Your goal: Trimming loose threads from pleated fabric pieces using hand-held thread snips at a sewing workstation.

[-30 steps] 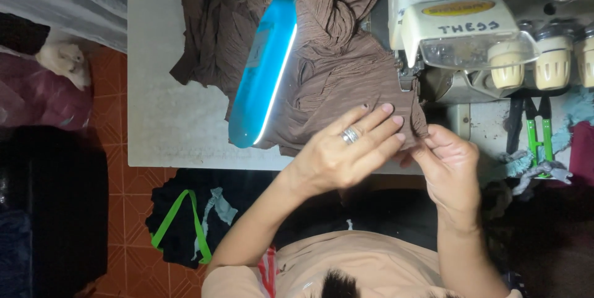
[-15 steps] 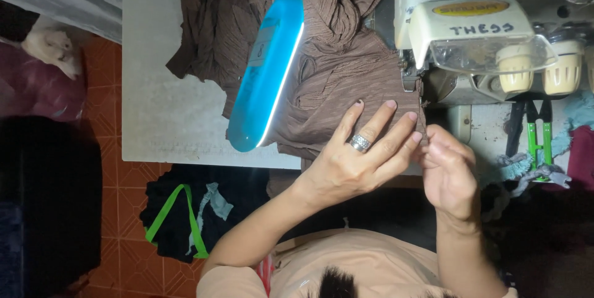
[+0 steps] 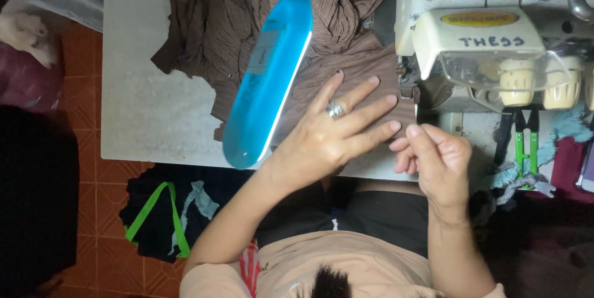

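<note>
Brown pleated fabric (image 3: 346, 69) lies heaped on the white table (image 3: 142, 106) and runs under the foot of a cream sewing machine (image 3: 489, 38). My left hand (image 3: 337, 134), a ring on one finger, lies flat on the fabric with its fingers spread, just left of the machine's foot. At the table's front edge, beside the left fingertips, my right hand (image 3: 433, 159) pinches the fabric's near edge between thumb and fingers. A blue lamp bar (image 3: 269, 75) hangs over the fabric and hides part of it.
Green-handled snips (image 3: 525, 146) and scraps of teal thread lie right of the machine. On the tiled floor at the left sit a dark bundle with a green strap (image 3: 158, 217) and a white soft toy (image 3: 28, 32).
My left hand has slid forward over the fabric and spread its fingers flat. My right hand has kept its pinch at the fabric's edge.
</note>
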